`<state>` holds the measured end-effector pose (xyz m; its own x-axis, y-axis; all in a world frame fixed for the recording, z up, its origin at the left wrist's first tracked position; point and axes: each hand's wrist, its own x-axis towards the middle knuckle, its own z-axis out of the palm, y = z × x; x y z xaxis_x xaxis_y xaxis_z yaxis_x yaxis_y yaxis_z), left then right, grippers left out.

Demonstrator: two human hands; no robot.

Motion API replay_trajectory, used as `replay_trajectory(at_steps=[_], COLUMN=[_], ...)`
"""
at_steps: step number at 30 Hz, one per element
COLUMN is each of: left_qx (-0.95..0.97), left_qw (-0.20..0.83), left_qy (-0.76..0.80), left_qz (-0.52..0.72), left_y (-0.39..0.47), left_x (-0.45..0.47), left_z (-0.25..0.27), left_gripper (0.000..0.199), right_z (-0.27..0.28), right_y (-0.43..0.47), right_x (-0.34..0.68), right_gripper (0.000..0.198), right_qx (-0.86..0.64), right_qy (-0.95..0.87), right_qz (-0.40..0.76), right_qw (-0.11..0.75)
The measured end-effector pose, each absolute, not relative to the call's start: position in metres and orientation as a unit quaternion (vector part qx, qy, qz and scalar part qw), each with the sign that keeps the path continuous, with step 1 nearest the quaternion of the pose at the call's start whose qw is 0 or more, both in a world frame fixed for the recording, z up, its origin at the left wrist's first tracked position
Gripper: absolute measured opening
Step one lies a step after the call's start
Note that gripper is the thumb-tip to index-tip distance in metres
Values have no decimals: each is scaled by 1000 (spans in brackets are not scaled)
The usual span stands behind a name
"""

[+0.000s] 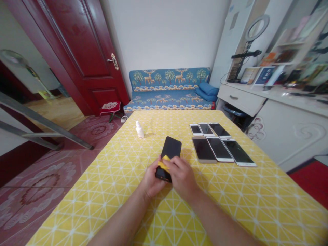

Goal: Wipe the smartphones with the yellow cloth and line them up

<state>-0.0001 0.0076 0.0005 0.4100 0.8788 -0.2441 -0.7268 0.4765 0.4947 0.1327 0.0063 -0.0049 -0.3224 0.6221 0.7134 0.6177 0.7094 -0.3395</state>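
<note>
A black phone point(170, 150) is held above the yellow tablecloth point(128, 171) near the table's middle. My left hand point(151, 181) grips its near end from the left and below. My right hand point(182, 177) presses a small yellow cloth point(164, 163) onto the phone's near part. The phone's far half sticks out past both hands, screen dark.
Several phones lie in two rows to the right, three smaller point(206, 129) behind three larger point(220, 149). A small white spray bottle point(139, 130) stands at the far left. Beyond the table are a blue sofa point(169, 89), a red door point(84, 51) and a white desk point(282, 112).
</note>
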Motion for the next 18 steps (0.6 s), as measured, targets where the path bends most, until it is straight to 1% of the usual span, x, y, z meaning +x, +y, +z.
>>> replay_trajectory(at_steps=[1,3,6,8,10,13,15,18], left_qx=[174,227,285,281,261,238,227,220], left_qw=[822,829,846,838,818,781,766,757], left_qy=[246,235,202,211,239,280,300,315], left_qz=[483,454,404,418,454,506,521,529], left_y=[6,1,-3,-1,4,11,14,13], left_x=[2,7,12,12,9,4,2,1], left_z=[0,2,5,5,3,-3,-6,-6], left_gripper=[40,45,50,48,43,35,34,41], right_z=[-7,-10,-16,-18,-17,-13,-9,-3], right_y=[15,31,46,49,45,30,16,-2], right_x=[142,163,188,194,189,167,149,131], right_gripper=[33,35,31,28,27,24,23,25], right_qx=[-415,-473,-535,-549,-539,-484,-430,-360], right_qy=[-790,-741,-656,-599,-563,-568,-608,-668], right_qz=[-4,2,60,102,130,158,177,202], right_qw=[452,476,529,574,613,646,643,619])
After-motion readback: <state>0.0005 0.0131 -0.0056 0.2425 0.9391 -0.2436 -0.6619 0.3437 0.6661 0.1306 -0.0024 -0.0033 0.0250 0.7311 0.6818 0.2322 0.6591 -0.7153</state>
